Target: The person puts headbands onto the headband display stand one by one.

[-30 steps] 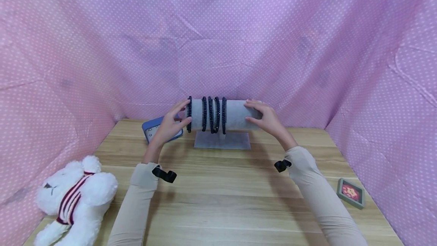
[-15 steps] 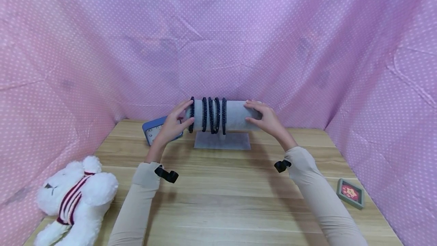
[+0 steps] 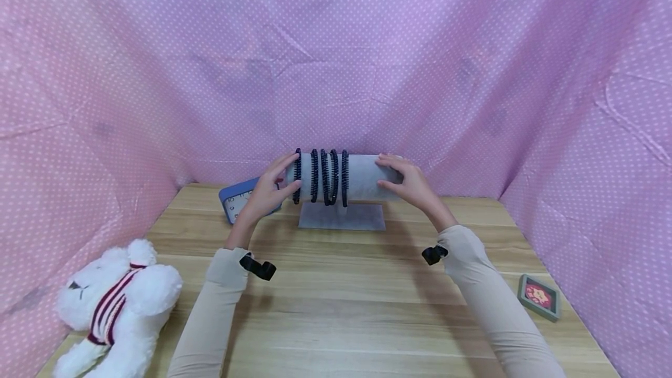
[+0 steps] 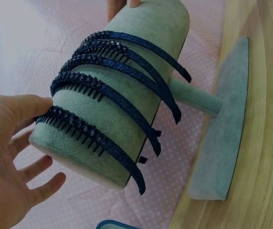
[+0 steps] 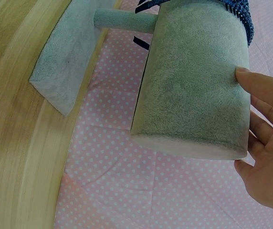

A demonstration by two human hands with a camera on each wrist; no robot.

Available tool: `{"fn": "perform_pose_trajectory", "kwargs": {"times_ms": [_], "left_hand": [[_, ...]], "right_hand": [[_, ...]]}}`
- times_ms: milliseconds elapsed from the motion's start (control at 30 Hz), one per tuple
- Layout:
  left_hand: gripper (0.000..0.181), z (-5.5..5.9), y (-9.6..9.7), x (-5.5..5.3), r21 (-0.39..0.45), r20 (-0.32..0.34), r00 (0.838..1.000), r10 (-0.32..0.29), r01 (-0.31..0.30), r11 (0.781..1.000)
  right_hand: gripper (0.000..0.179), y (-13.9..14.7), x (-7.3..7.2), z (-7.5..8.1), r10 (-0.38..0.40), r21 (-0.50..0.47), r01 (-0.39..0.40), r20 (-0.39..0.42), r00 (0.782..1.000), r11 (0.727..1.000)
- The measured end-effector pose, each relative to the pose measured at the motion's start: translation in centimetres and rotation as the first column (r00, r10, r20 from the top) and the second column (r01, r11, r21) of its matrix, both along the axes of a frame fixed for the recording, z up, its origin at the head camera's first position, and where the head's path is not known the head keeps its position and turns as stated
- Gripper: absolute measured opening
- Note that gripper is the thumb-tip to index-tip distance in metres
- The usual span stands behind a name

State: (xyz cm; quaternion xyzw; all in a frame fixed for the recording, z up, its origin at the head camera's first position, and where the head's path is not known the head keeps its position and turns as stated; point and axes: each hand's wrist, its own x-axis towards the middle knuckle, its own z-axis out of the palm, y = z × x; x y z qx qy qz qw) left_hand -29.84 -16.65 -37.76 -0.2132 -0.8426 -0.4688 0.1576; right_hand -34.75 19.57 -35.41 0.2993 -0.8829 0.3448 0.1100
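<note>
A grey velvet cylinder stand (image 3: pixel 364 177) with a flat base (image 3: pixel 341 216) stands at the back of the table. Several dark, beaded headbands with comb teeth ring its left and middle parts. My left hand (image 3: pixel 266 194) holds the leftmost headband (image 4: pixel 91 130), thumb in front and a fingertip near its top. In the left wrist view, the thumb (image 4: pixel 34 106) presses at the beaded edge, while other fingers spread past the cylinder's end. My right hand (image 3: pixel 415 185) grips the cylinder's bare right end, its thumb (image 5: pixel 256 82) laid on the velvet.
A blue clock (image 3: pixel 233 203) leans behind my left hand. On the left lies a white plush bear (image 3: pixel 131 308) in a striped top. A small framed star picture (image 3: pixel 539 297) is near the table's right edge. Pink dotted cloth (image 3: pixel 336 74) hangs around the table.
My left hand has moved slightly right, bringing the leftmost headband inward from the cylinder's end. More of the clock shows. The right hand has stayed in place on the stand.
</note>
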Motion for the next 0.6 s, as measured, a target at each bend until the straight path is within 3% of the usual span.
{"fn": "perform_pose_trajectory", "kwargs": {"times_ms": [600], "left_hand": [[0.062, -0.05, 0.2, -0.48, -0.042, 0.0, 1.0, 0.012, -0.012, 0.999]], "right_hand": [[0.052, -0.05, 0.01, -0.02, 0.012, -0.013, -0.012, -0.012, 1.0, 1.0]]}}
